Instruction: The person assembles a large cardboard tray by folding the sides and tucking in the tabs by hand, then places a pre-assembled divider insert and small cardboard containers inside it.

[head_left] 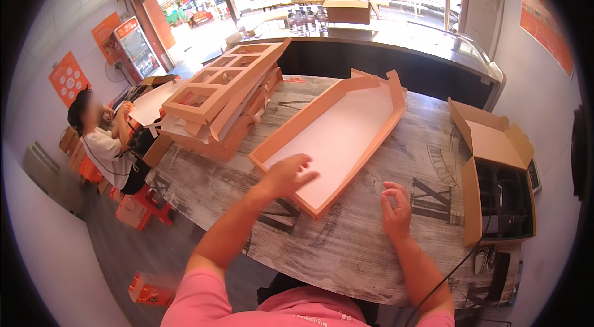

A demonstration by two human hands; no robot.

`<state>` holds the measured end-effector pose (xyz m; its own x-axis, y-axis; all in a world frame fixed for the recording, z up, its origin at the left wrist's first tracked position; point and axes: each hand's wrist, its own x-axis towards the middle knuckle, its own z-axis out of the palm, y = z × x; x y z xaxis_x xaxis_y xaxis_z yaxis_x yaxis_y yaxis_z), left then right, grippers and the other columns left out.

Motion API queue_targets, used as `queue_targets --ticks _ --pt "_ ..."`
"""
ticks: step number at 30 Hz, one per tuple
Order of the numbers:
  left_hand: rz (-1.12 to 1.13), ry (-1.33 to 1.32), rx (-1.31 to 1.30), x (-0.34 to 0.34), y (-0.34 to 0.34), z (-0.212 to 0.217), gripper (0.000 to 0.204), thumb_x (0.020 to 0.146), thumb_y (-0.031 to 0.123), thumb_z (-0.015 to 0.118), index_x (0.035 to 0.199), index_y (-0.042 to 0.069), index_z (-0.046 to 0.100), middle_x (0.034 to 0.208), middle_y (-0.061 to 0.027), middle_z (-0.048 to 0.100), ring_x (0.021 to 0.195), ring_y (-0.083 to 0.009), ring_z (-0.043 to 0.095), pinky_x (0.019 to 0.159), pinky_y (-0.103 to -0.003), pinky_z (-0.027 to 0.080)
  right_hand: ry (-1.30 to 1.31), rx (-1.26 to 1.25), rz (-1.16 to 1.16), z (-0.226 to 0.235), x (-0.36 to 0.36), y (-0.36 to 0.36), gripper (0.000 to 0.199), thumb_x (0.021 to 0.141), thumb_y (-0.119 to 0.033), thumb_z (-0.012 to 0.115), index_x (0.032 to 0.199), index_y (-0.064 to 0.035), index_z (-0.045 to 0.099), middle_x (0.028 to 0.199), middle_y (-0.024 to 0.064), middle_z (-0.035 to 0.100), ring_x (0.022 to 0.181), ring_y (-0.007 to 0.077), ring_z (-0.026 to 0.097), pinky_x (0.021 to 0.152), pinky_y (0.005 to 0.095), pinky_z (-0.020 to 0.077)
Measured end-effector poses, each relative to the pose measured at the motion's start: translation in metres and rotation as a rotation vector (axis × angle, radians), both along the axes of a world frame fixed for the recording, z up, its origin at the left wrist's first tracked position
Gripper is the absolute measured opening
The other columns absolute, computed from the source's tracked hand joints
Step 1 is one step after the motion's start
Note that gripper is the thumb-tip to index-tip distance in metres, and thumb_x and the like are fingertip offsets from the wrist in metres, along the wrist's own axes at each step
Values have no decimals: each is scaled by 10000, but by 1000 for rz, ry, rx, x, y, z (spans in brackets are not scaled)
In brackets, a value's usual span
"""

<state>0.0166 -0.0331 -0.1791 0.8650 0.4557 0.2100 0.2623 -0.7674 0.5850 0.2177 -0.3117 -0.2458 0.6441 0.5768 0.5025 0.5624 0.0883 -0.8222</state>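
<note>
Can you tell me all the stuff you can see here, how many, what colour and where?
Flat box tray: one, orange rim with a white inside, middle of the table.
Stack of flat box lids with window holes: one pile, orange, far left of the table.
Open carton: one, brown, right end of the table, dark inside.
Table: one, grey and white wood look with dark marks.
Bottles: a few, clear, on the counter behind.
Drinks fridge: one, red top, back left.
Seated person: one, white top, far left.
Left hand: on the tray's near edge.
Right hand: on the table, fingers curled, holding nothing.
</note>
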Motion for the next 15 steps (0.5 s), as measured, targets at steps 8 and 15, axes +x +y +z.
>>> queue_targets --ticks 8,15 --pt "-152 348 153 77 -73 5 421 1011 407 668 1166 17 648 1186 -208 689 1137 -373 676 956 -454 544 207 142 -91 -45 35 2 246 1021 -113 658 1255 -44 628 1378 90 610 1215 210 585 1077 377 459" --pt "-132 299 -250 42 -35 -1 324 1004 204 659 1274 25 674 1173 -207 723 1110 -396 682 946 -442 547 64 187 -285 -11 42 -7 283 1068 -171 617 1321 -49 581 1448 114 530 1299 235 528 1147 399 396"
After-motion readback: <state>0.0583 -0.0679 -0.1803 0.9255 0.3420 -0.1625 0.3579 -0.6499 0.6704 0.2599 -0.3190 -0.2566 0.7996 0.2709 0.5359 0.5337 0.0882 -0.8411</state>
